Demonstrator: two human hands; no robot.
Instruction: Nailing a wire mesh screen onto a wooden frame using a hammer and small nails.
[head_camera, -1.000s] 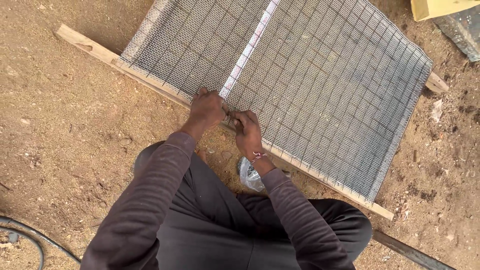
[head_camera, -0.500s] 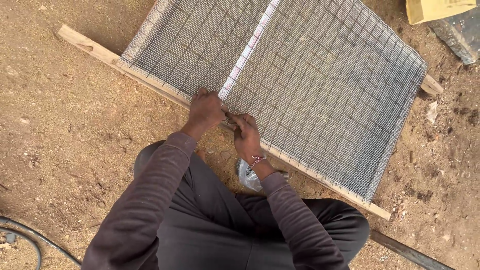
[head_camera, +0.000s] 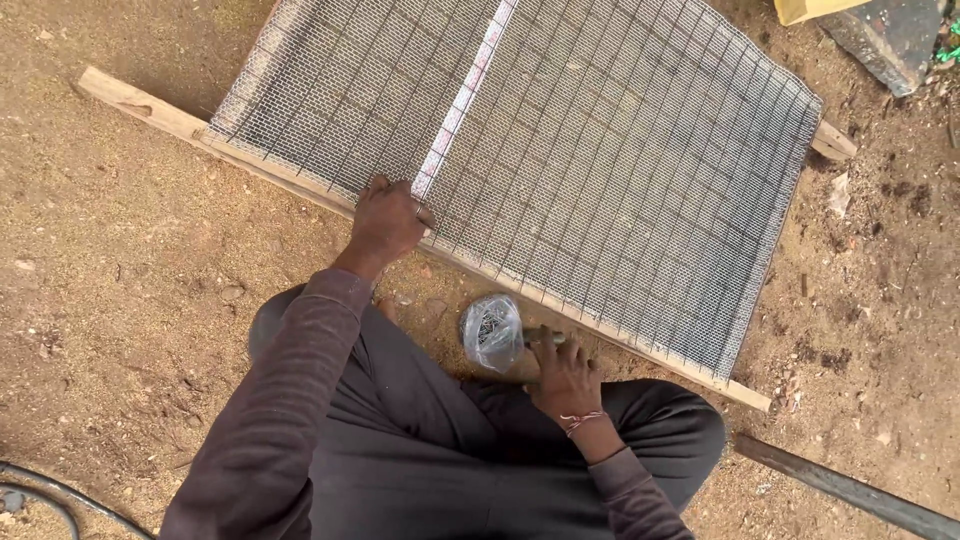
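A sheet of wire mesh (head_camera: 600, 160) with a white strip (head_camera: 462, 100) down its middle lies over a long wooden batten (head_camera: 150, 105) on sandy ground. My left hand (head_camera: 385, 222) presses on the mesh's near edge where the strip meets the batten, fingers curled over the wire. My right hand (head_camera: 565, 378) is down by my knee, fingertips on a small dark object next to a clear plastic bag of small metal pieces (head_camera: 490, 332). Whether that hand grips anything is unclear. My legs in dark trousers fill the bottom of the view.
A dark cable (head_camera: 45, 488) curves at the bottom left. A metal bar (head_camera: 850, 490) lies at the bottom right. A yellow object (head_camera: 812, 8) and a grey slab (head_camera: 888, 45) sit at the top right. Loose sandy dirt surrounds the mesh.
My right hand has left the mesh edge and dropped back toward my knee, beside the plastic bag. My left hand has stayed on the mesh at the batten.
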